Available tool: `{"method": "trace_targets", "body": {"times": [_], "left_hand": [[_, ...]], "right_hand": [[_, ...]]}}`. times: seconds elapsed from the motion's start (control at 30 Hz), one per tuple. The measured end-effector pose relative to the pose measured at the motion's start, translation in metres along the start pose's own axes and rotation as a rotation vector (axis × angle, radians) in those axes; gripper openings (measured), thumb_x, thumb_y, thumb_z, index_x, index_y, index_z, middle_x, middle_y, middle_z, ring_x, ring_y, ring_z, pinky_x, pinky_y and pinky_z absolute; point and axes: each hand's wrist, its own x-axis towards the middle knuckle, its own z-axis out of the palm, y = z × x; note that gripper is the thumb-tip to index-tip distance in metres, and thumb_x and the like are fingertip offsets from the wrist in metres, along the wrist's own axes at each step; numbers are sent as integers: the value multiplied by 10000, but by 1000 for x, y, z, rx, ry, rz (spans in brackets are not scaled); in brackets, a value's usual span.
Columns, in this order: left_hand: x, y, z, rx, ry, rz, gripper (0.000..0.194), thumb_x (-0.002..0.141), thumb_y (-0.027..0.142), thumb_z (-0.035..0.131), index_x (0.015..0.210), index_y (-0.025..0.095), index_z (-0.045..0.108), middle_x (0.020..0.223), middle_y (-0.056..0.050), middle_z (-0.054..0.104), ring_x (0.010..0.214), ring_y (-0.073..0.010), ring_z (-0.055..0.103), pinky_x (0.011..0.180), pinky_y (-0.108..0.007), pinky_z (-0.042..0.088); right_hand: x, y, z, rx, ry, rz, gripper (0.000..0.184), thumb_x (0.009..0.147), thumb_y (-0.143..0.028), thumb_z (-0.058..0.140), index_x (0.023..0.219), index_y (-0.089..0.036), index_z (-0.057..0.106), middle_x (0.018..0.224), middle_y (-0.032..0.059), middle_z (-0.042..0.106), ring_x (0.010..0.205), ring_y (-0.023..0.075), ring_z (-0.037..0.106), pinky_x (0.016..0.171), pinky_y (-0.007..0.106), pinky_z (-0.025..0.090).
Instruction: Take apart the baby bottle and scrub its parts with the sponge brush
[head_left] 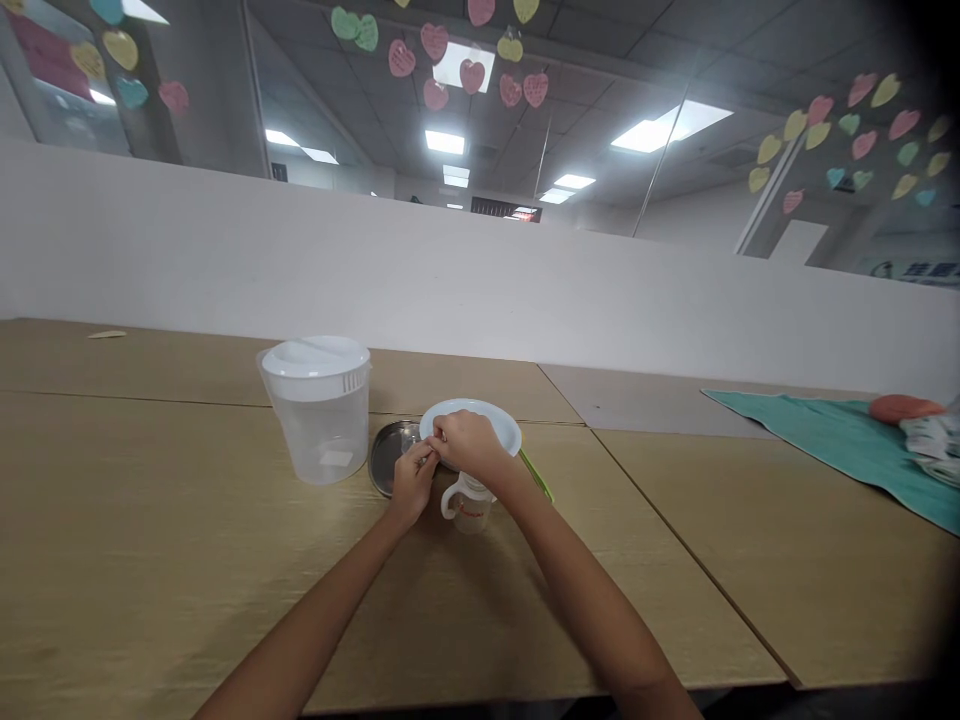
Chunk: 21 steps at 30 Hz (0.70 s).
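My left hand (415,478) and my right hand (466,440) meet with fingers pinched together, fingertips touching. What lies between them is too small and covered to make out. Beneath my right wrist stands a small clear cup (471,512) with a white handle and red print, partly hidden. Behind my right hand is a light-blue plate (491,412). A round steel dish (385,462) sits just left of my left hand, with something clear and shiny near its right side. A green stick-like thing (537,475) pokes out right of the plate.
A large translucent pitcher (322,425) with a white lid stands left of the dish. At far right, a teal cloth (817,435) carries an orange-red item (905,408) and a whitish bundle. A thin pale piece (107,334) lies far left. A white wall (450,285) borders the tables.
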Motion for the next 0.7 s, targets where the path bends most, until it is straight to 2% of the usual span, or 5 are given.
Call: {"method": "trace_targets", "body": {"times": [0.2,0.33,0.57,0.7], "left_hand": [[4,0,-3,61,-16,46,346,843,391,414,660,161,597,692,-17,618,680,-146,529,657,-243,418],[6,1,-2,34,-13,95,332,859,370,409,683,158,595,747,-29,631,730,-146,540,704,-244,426],[6,0,3,47,-28,108,316,857,343,412,694,158,610,792,-44,659,758,-149,562,733,-248,437],[6,-2,4,82,-38,126,302,853,328,428,697,161,626,775,-36,665,752,-149,565,735,-246,436]], "right_hand": [[-7,-10,-18,-80,142,-2,371,961,-386,259,947,-174,563,814,83,662,763,183,634,602,231,368],[-14,-9,-30,-85,239,15,425,973,-410,191,955,-161,536,798,93,655,757,168,627,586,217,323],[-21,-8,-39,-53,277,2,438,972,-444,171,949,-163,506,805,72,645,725,132,599,579,199,278],[-27,-8,-50,-28,361,9,449,973,-445,163,895,-158,500,778,50,627,684,110,574,546,204,242]]}}
